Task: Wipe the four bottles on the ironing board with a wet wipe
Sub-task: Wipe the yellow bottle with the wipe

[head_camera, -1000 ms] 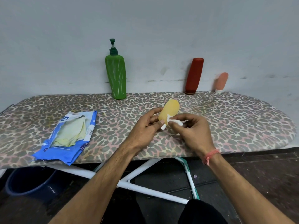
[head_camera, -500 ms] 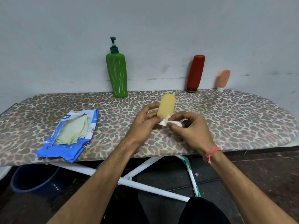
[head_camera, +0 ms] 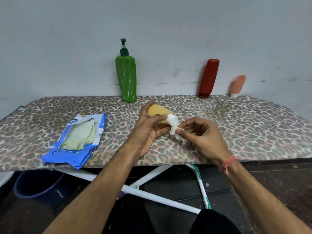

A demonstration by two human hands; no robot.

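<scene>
Head view: left hand [head_camera: 145,132] grips yellow bottle [head_camera: 158,112] tilted, cap toward right hand [head_camera: 200,134] pinching wipe [head_camera: 173,128].

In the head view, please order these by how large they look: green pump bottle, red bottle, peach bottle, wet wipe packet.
1. wet wipe packet, though it lies nearer the camera
2. green pump bottle
3. red bottle
4. peach bottle

The three bottles stand along the wall, so their order is fair.

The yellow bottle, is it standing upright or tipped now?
Tipped. The left hand holds the yellow bottle nearly sideways above the ironing board, white cap toward the right hand, which pinches the wet wipe.
</scene>
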